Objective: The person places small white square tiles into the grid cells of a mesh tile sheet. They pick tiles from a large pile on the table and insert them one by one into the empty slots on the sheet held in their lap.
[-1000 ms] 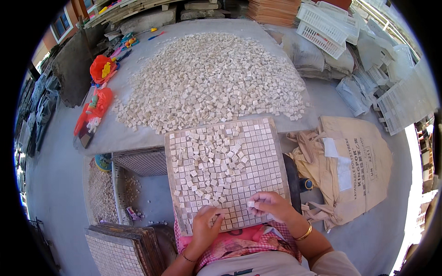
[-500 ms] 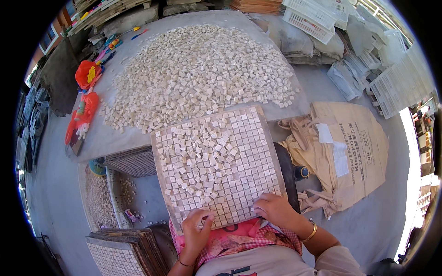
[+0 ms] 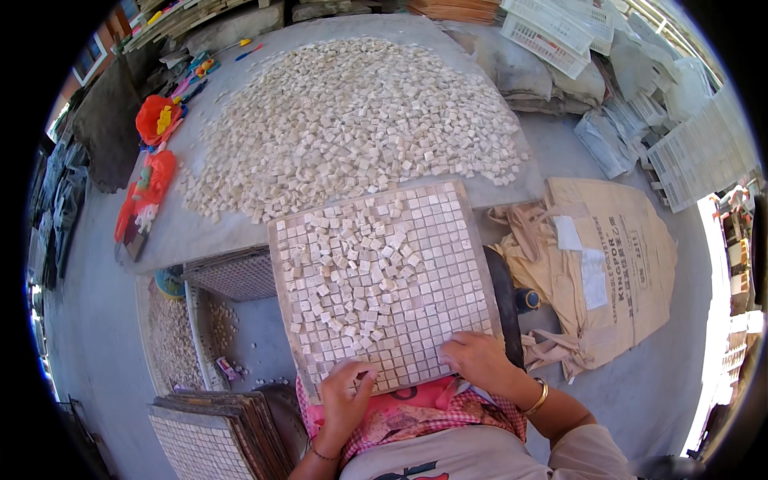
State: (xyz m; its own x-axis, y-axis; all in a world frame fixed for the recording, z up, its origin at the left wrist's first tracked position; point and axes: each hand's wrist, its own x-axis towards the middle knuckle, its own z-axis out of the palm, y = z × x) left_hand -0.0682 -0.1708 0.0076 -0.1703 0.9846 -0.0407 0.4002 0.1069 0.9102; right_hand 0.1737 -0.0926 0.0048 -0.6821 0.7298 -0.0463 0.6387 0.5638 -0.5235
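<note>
A square grid board [image 3: 448,240] leans from my lap against the table edge, its cells partly filled with small cream stone tiles and a loose heap of tiles [image 3: 352,272] lying on its middle. My left hand [image 3: 344,396] rests on the board's lower edge, fingers curled over the bottom rows. My right hand [image 3: 476,360] presses flat on the lower right corner of the board, fingers bent on the tiles. A gold bangle sits on my right wrist.
A big pile of loose cream tiles [image 3: 352,120] covers the grey table [image 3: 172,236] behind the board. Red bags [image 3: 148,172] lie at the table's left. A brown paper sack [image 3: 608,264] lies right. Stacked grid boards [image 3: 216,436] sit lower left, white crates [image 3: 552,28] at the back.
The view has shifted a little. My right hand has slid down to the board's lower right corner, and my left hand has moved slightly right along the bottom edge.
</note>
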